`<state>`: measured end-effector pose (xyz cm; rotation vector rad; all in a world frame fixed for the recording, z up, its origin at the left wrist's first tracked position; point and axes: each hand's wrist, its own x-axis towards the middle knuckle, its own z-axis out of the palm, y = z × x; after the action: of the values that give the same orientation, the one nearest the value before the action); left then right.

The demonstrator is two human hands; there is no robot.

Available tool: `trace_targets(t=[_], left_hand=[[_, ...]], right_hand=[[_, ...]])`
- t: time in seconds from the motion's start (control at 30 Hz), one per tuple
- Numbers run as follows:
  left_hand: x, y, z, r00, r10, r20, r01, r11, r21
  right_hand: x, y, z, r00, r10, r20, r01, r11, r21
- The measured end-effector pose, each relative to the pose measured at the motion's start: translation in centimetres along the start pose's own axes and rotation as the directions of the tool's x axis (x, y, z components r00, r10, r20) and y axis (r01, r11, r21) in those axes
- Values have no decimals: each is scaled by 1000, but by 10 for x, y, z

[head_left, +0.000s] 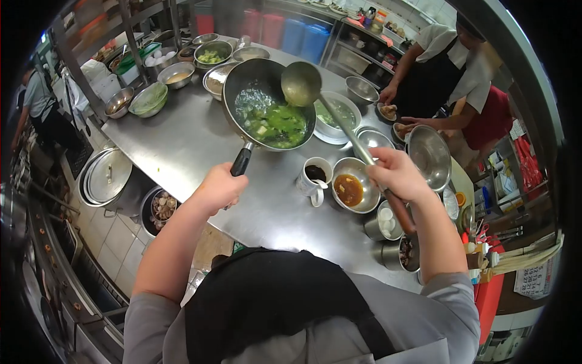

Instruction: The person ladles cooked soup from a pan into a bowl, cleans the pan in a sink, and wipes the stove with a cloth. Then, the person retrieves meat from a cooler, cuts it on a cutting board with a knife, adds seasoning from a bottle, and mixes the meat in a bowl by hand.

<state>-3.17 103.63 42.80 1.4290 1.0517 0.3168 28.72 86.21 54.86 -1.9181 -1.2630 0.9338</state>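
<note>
My left hand (219, 187) is closed round the black handle of a dark wok (233, 91), held over the steel table. Green soup with leaves and pale chunks (276, 125) lies in the wok. A long-handled ladle (302, 84) is in my right hand (397, 175), its bowl above the wok's right rim. Behind the ladle, a white bowl (348, 108) holds pale green soup. Below my right hand are a steel bowl of brown sauce (350, 189) and a white mug with dark liquid (308, 185).
Steel bowls of ingredients, one with green pieces (210, 57), line the far side. A co-worker in a black apron (427, 79) handles food at the right. Steel pots (395, 252) stand at the near right. A lidded pot (109, 176) is on the left.
</note>
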Motion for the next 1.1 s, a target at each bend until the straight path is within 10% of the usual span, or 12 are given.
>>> trace_targets(t=[0.2, 0.47, 0.63, 1.1], left_hand=[[-9, 14, 1, 1000, -14, -21, 14, 1000, 4], [9, 3, 10, 1000, 10, 5, -10, 1000, -13], [6, -1, 8, 999, 12, 31, -9, 995, -96], [5, 5, -1, 1000, 1, 8, 1, 981, -193]], right_hand=[[5, 3, 28, 999, -39, 35, 51, 899, -434], [-28, -36, 41, 908, 235, 347, -343, 892, 295], [-23, -42, 49, 927, 68, 370, -294, 744, 600], [-14, -30, -9, 979, 33, 201, -171, 672, 721]])
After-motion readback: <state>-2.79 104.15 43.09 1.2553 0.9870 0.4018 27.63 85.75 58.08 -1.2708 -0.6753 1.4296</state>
